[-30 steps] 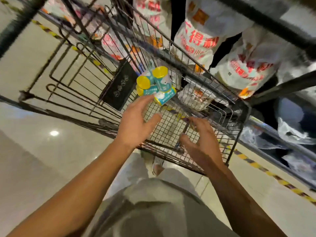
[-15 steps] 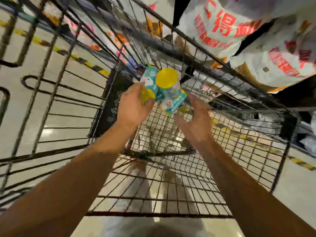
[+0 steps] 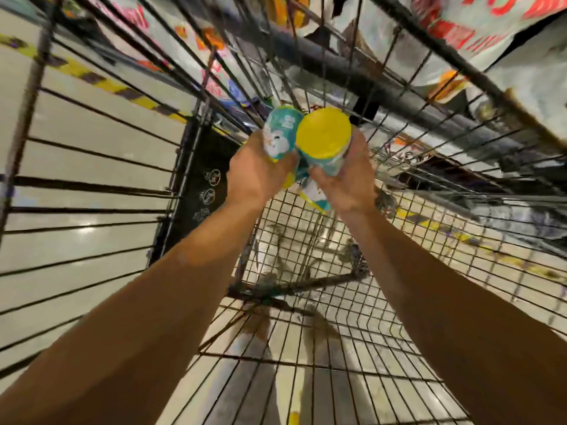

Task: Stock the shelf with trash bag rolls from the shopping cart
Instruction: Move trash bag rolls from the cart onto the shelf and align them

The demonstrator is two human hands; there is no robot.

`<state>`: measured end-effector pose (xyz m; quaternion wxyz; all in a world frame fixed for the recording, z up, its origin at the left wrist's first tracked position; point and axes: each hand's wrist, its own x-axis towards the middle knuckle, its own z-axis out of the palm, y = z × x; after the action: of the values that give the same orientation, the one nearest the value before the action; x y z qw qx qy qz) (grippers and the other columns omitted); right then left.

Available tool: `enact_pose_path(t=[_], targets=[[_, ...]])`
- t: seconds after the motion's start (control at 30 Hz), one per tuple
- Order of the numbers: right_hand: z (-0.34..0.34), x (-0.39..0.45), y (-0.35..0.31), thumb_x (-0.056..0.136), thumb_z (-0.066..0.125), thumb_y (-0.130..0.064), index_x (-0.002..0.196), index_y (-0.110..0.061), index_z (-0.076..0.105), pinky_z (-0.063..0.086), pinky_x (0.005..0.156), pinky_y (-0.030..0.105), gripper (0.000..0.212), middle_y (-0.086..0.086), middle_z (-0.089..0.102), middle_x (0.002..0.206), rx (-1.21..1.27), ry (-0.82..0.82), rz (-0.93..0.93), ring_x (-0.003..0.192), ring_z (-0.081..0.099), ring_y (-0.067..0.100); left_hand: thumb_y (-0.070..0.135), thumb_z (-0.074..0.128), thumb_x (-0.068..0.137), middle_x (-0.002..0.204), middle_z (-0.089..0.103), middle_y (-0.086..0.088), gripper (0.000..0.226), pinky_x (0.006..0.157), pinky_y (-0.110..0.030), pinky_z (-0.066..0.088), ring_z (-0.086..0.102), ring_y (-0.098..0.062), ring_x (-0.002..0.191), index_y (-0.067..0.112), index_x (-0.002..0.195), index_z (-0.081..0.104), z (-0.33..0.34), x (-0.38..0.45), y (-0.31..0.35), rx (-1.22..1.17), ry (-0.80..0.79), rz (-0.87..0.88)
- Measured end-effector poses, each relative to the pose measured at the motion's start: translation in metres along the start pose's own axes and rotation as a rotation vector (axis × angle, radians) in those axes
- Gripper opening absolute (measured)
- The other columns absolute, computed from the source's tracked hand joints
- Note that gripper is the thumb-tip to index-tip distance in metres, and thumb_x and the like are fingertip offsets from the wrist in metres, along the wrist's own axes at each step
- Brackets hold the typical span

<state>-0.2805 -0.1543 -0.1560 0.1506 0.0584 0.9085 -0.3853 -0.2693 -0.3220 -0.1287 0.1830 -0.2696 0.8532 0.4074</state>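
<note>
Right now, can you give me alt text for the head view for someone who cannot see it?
Both bare hands, left hand and right hand, grip a cluster of teal-wrapped trash bag rolls with yellow round ends inside a black wire shopping cart. White plastic bags printed with red characters hang beyond the cart's far wall, and a glossy pale floor shows through the mesh.

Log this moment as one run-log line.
stage: pickup | left hand: grips trash bag rolls | right hand: grips same rolls | location: inside shopping cart | shelf: not reached
</note>
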Motion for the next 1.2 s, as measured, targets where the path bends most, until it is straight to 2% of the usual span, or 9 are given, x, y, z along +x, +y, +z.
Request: enact_pose_path(t=[0.13,0.27,0.43,0.53,0.7,0.77,0.9,1.03,1.2], targets=[[-0.012,-0.006,-0.007,0.069,0.078,-0.049,0.132,-0.023,0.052,0.054,0.093,0.042,0.073,0.001,0.059,0.122,0.025,-0.018,0.015,0.115,0.059,0.021,0.049,0.076,0.072,0.108,0.072,0.001,0.045,0.078,-0.025,0.046,0.066,-0.022,0.103,0.028,0.112,0.067,-0.010,-0.012,-0.001,-0.121,-0.021,-0.053],[-0.050,-0.049,-0.021,0.070,0.087,-0.032,0.121,-0.019,0.052,0.053,0.075,0.015,0.063,-0.004,0.061,0.111,0.191,-0.017,0.120,0.094,0.063,-0.002,0.034,0.079,0.071,0.095,0.075,0.008,0.025,0.082,-0.037,0.059,0.071,-0.019,0.089,0.038,0.092,0.068,-0.023,-0.058,0.000,-0.510,-0.077,-0.174],[-0.114,-0.112,-0.043,0.074,0.087,-0.023,0.120,-0.024,0.049,0.060,0.079,0.027,0.060,-0.009,0.068,0.108,0.372,-0.063,0.224,0.093,0.069,0.001,0.008,0.065,0.092,0.102,0.072,0.005,0.030,0.075,-0.026,0.056,0.067,-0.011,0.089,0.025,0.117,0.065,-0.039,-0.147,0.019,-0.732,-0.278,-0.246],[-0.155,-0.155,-0.056,0.080,0.083,-0.022,0.125,-0.024,0.047,0.057,0.073,0.018,0.058,-0.012,0.066,0.107,0.422,-0.085,0.253,0.087,0.067,-0.006,-0.002,0.059,0.093,0.094,0.072,0.012,0.036,0.067,-0.016,0.055,0.068,-0.002,0.083,0.022,0.119,0.058,-0.046,-0.201,0.035,-0.760,-0.381,-0.208],[-0.221,-0.224,-0.070,0.089,0.074,-0.035,0.125,-0.020,0.042,0.050,0.062,0.009,0.051,-0.013,0.061,0.104,0.530,-0.088,0.298,0.082,0.062,-0.004,-0.010,0.067,0.076,0.113,0.069,0.001,0.067,0.081,-0.031,0.060,0.068,-0.017,0.101,0.015,0.135,0.047,-0.050,-0.275,0.064,-0.797,-0.474,-0.088],[-0.240,-0.251,-0.070,0.089,0.073,-0.035,0.125,-0.022,0.046,0.053,0.064,0.012,0.046,-0.015,0.063,0.104,0.621,-0.100,0.312,0.082,0.065,-0.005,-0.009,0.065,0.066,0.114,0.069,-0.003,0.074,0.079,-0.034,0.060,0.068,-0.020,0.102,0.012,0.135,0.046,-0.049,-0.302,0.072,-0.825,-0.467,-0.030],[-0.268,-0.293,-0.059,0.083,0.070,-0.047,0.117,-0.030,0.059,0.059,0.084,0.039,0.040,-0.007,0.073,0.110,0.815,-0.145,0.370,0.099,0.072,0.014,-0.001,0.076,0.054,0.135,0.056,-0.021,0.097,0.094,-0.049,0.053,0.060,-0.036,0.117,0.010,0.142,0.038,-0.045,-0.345,0.084,-0.837,-0.510,0.051],[-0.296,-0.327,-0.047,0.102,0.041,-0.028,0.111,-0.013,0.063,0.060,0.073,0.035,0.028,0.004,0.075,0.089,1.183,-0.251,0.497,0.081,0.073,0.020,0.005,0.079,0.051,0.127,0.064,-0.012,0.100,0.083,-0.041,0.056,0.065,-0.031,0.112,0.015,0.142,0.040,-0.041,-0.379,0.093,-0.799,-0.516,0.066],[-0.303,-0.368,-0.035,0.098,0.058,-0.017,0.125,-0.007,0.057,0.061,0.076,0.041,0.029,0.008,0.074,0.105,1.129,-0.087,0.360,0.094,0.073,0.026,0.019,0.081,0.051,0.127,0.065,-0.012,0.096,0.090,-0.045,0.054,0.065,-0.032,0.115,0.017,0.139,0.043,-0.048,-0.410,0.095,-0.714,-0.565,0.145]])
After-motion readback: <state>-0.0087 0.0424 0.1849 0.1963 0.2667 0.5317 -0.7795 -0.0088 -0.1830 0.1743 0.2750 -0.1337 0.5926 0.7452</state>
